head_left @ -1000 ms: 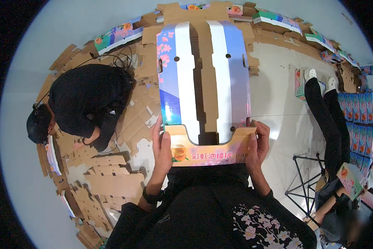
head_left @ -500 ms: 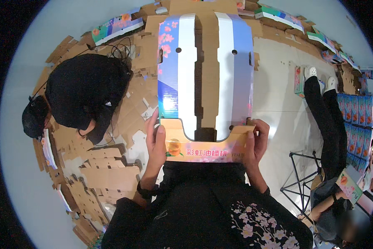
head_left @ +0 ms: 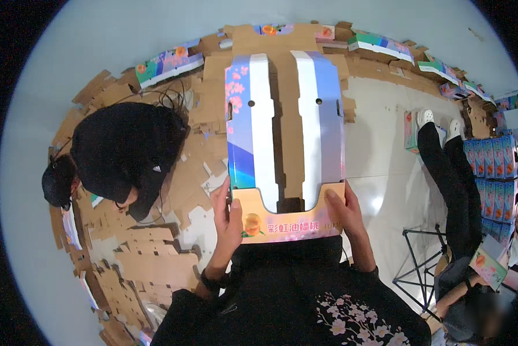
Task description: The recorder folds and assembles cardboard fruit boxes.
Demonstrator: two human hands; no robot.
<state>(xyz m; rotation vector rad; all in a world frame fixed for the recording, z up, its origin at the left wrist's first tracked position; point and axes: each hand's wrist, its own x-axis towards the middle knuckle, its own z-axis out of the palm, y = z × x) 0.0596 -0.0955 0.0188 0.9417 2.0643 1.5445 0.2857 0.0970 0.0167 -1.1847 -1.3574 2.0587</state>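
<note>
A printed cardboard carton is held out in front of my body. Blue and purple sides with pink blossoms run along it, and two white inner flaps leave a long gap between them. Its near end is an orange panel with a peach picture and a deep curved cutout. My left hand grips the near left corner, thumb on the orange panel and fingers along the side. Gripping the near right corner is my right hand, its thumb lying over the panel's upper right part.
Flattened brown cardboard covers the floor at left, where a person in black bends down. At right a seated person holds a printed carton beside a black folding frame. Stacked blue cartons stand farther right.
The carton's far end has come lower in the view, and the whole carton looks slightly smaller. My right thumb has moved inward onto the orange panel. The surroundings have shifted a little with my head.
</note>
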